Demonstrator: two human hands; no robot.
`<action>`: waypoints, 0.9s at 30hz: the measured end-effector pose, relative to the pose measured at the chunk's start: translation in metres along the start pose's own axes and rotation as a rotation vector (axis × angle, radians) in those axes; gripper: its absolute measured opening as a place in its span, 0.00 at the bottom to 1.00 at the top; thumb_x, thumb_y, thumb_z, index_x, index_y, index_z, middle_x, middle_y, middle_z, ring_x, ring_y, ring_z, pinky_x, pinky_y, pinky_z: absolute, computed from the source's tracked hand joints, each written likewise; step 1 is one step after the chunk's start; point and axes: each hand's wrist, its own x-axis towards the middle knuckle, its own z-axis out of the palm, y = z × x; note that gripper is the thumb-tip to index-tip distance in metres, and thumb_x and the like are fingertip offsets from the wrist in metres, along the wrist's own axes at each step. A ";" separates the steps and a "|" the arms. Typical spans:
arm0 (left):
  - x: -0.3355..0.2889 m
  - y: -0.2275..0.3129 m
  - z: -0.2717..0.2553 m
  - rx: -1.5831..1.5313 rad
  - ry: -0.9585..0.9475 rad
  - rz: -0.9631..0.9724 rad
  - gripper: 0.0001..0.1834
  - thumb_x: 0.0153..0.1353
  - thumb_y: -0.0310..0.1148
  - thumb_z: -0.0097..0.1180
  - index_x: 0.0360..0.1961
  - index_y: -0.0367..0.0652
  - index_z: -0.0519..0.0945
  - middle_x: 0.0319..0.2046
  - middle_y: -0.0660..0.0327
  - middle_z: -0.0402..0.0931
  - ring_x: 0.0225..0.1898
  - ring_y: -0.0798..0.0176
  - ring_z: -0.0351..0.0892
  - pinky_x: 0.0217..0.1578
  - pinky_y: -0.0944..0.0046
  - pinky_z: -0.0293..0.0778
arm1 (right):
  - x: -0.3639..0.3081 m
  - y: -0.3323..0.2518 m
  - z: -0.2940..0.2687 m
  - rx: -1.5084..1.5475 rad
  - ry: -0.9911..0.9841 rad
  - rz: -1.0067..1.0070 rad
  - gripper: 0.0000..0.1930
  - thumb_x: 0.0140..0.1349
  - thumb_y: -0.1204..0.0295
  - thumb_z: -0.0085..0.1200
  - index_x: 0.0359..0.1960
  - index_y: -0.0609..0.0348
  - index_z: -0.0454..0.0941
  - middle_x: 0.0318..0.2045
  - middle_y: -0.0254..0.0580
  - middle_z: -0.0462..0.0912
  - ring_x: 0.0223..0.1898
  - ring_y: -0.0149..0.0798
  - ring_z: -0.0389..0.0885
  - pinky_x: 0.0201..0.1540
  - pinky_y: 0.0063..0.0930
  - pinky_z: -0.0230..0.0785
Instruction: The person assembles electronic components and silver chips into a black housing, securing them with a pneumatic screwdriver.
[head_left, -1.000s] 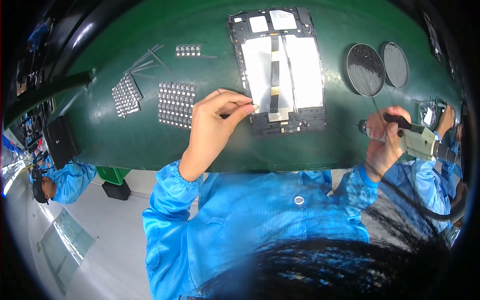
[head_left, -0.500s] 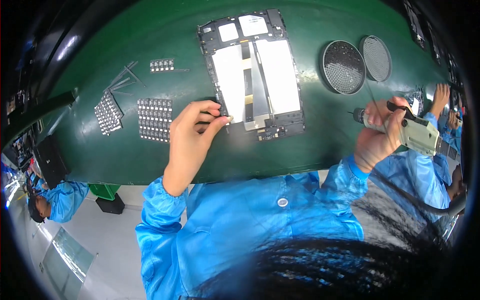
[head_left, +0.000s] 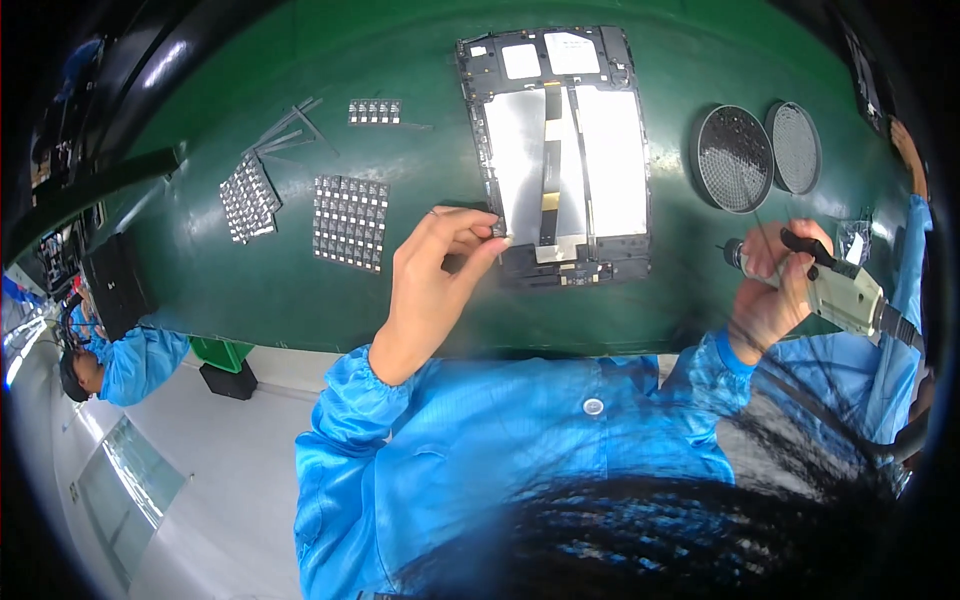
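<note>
- Silver and black in the head view, the tablet-like device [head_left: 565,165] lies flat on the green bench [head_left: 230,300], ahead of the person.
- The left hand [head_left: 440,255] brings thumb and fingertips nearly together at the device's lower left edge; whether a small part is clamped between them, I cannot tell.
- The right hand [head_left: 775,290] has its fingers wrapped round a powered driver [head_left: 845,298], bit well apart from the device.
- A sideways push by the left fingertips could shift the device or misalign its edge; a slip of the driver could scratch the silver plates.
- A careless right forearm could tip the round dish [head_left: 735,210], scattering its small dark pieces.
- Smooth, shiny plates meet matte black frame; a thin ribbon cable [head_left: 551,170] runs lengthwise. The driver is cream and blocky; the sheet of small parts [head_left: 350,222] is a patterned rectangle.
</note>
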 end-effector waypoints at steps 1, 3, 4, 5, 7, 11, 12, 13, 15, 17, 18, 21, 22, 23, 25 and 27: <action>-0.001 -0.001 -0.001 0.000 0.003 -0.001 0.11 0.58 0.18 0.64 0.42 0.31 0.79 0.37 0.57 0.79 0.35 0.68 0.85 0.37 0.71 0.80 | 0.000 0.000 0.000 0.002 -0.001 0.006 0.21 0.68 0.58 0.57 0.49 0.66 0.69 0.19 0.34 0.66 0.20 0.29 0.65 0.26 0.28 0.62; -0.003 -0.004 -0.002 -0.065 -0.064 -0.069 0.13 0.60 0.18 0.64 0.46 0.32 0.78 0.38 0.58 0.79 0.37 0.69 0.84 0.39 0.70 0.79 | 0.000 0.001 -0.002 -0.004 0.000 0.002 0.21 0.68 0.58 0.57 0.49 0.66 0.69 0.19 0.34 0.66 0.20 0.30 0.65 0.26 0.28 0.62; -0.003 -0.002 -0.003 -0.065 -0.063 -0.071 0.13 0.60 0.18 0.64 0.46 0.32 0.78 0.38 0.58 0.79 0.37 0.69 0.84 0.39 0.70 0.79 | 0.000 0.001 -0.003 -0.012 0.004 -0.003 0.21 0.68 0.58 0.57 0.49 0.66 0.70 0.19 0.34 0.66 0.20 0.30 0.65 0.26 0.28 0.63; -0.002 0.002 -0.005 -0.132 -0.066 -0.185 0.15 0.59 0.19 0.65 0.46 0.34 0.77 0.37 0.58 0.79 0.36 0.68 0.84 0.38 0.69 0.80 | -0.001 0.001 -0.003 -0.011 0.003 -0.001 0.21 0.68 0.58 0.57 0.49 0.66 0.70 0.19 0.34 0.66 0.20 0.30 0.65 0.26 0.28 0.63; -0.002 0.004 -0.006 -0.196 -0.063 -0.300 0.16 0.58 0.20 0.66 0.47 0.36 0.77 0.37 0.57 0.79 0.34 0.67 0.84 0.36 0.68 0.81 | 0.000 0.001 -0.003 -0.016 0.016 -0.005 0.21 0.68 0.58 0.57 0.48 0.66 0.70 0.19 0.35 0.67 0.20 0.30 0.65 0.26 0.28 0.63; 0.002 0.012 -0.006 -0.211 -0.057 -0.316 0.18 0.57 0.22 0.67 0.48 0.35 0.76 0.36 0.58 0.79 0.34 0.68 0.83 0.35 0.69 0.80 | 0.000 0.000 -0.003 -0.012 0.015 -0.010 0.21 0.68 0.59 0.57 0.48 0.66 0.70 0.19 0.35 0.67 0.20 0.31 0.66 0.26 0.28 0.63; 0.002 0.016 -0.004 -0.138 -0.046 -0.297 0.19 0.57 0.22 0.68 0.48 0.36 0.76 0.35 0.58 0.79 0.34 0.68 0.83 0.35 0.69 0.80 | 0.000 0.000 -0.003 -0.021 0.019 -0.003 0.21 0.68 0.59 0.57 0.48 0.67 0.70 0.19 0.35 0.67 0.20 0.31 0.66 0.26 0.28 0.63; 0.003 0.018 -0.002 -0.137 -0.043 -0.296 0.19 0.57 0.22 0.68 0.48 0.36 0.76 0.35 0.58 0.79 0.34 0.68 0.83 0.35 0.69 0.80 | -0.001 -0.001 -0.003 -0.030 0.024 0.004 0.21 0.68 0.59 0.57 0.48 0.67 0.70 0.19 0.35 0.67 0.21 0.31 0.66 0.26 0.28 0.64; 0.003 0.021 0.000 -0.072 -0.007 -0.291 0.20 0.55 0.23 0.69 0.48 0.36 0.77 0.35 0.58 0.80 0.34 0.68 0.83 0.34 0.70 0.80 | -0.001 0.001 -0.004 -0.026 0.011 -0.003 0.21 0.68 0.59 0.57 0.48 0.67 0.70 0.19 0.35 0.67 0.21 0.31 0.66 0.26 0.28 0.64; 0.004 0.022 -0.002 -0.078 -0.002 -0.300 0.19 0.55 0.23 0.70 0.47 0.36 0.77 0.35 0.58 0.80 0.34 0.68 0.83 0.33 0.69 0.80 | -0.002 0.002 -0.004 -0.021 0.000 -0.009 0.21 0.68 0.59 0.57 0.48 0.67 0.70 0.19 0.35 0.67 0.21 0.31 0.66 0.26 0.28 0.64; 0.005 0.021 -0.003 -0.089 0.001 -0.311 0.19 0.54 0.23 0.70 0.47 0.36 0.78 0.35 0.58 0.80 0.34 0.68 0.83 0.33 0.69 0.80 | -0.002 0.001 -0.004 -0.024 0.000 -0.008 0.21 0.68 0.59 0.57 0.49 0.67 0.69 0.19 0.35 0.67 0.21 0.31 0.66 0.26 0.28 0.64; 0.007 0.019 -0.006 -0.115 -0.015 -0.365 0.19 0.54 0.23 0.71 0.46 0.37 0.79 0.34 0.59 0.81 0.34 0.69 0.83 0.33 0.70 0.80 | -0.002 0.001 -0.003 -0.033 0.001 -0.003 0.21 0.68 0.59 0.57 0.49 0.67 0.69 0.19 0.35 0.67 0.21 0.31 0.66 0.26 0.28 0.63; 0.007 0.017 -0.006 -0.114 -0.015 -0.366 0.19 0.54 0.23 0.71 0.46 0.37 0.79 0.34 0.59 0.81 0.34 0.69 0.83 0.33 0.70 0.80 | -0.001 0.002 -0.003 -0.040 0.002 0.001 0.21 0.68 0.59 0.57 0.49 0.67 0.69 0.19 0.35 0.67 0.21 0.31 0.66 0.26 0.28 0.63; 0.006 0.013 -0.006 -0.118 -0.023 -0.344 0.19 0.53 0.23 0.71 0.46 0.37 0.79 0.34 0.60 0.81 0.34 0.70 0.83 0.33 0.70 0.80 | -0.001 0.002 -0.004 -0.040 0.002 0.002 0.21 0.68 0.59 0.57 0.49 0.67 0.69 0.19 0.35 0.67 0.21 0.31 0.66 0.26 0.28 0.63; 0.006 0.011 -0.006 -0.122 -0.034 -0.321 0.19 0.53 0.23 0.71 0.46 0.37 0.79 0.34 0.61 0.82 0.33 0.70 0.83 0.32 0.70 0.79 | -0.001 0.003 -0.005 -0.032 0.001 0.004 0.21 0.68 0.59 0.57 0.49 0.67 0.70 0.19 0.35 0.67 0.21 0.31 0.67 0.26 0.28 0.64; 0.007 0.011 -0.004 -0.153 -0.070 -0.323 0.17 0.54 0.23 0.70 0.44 0.37 0.79 0.34 0.62 0.82 0.34 0.72 0.83 0.32 0.71 0.78 | 0.000 0.003 -0.007 -0.025 0.001 0.005 0.21 0.69 0.59 0.57 0.49 0.66 0.70 0.19 0.34 0.67 0.21 0.31 0.67 0.26 0.28 0.64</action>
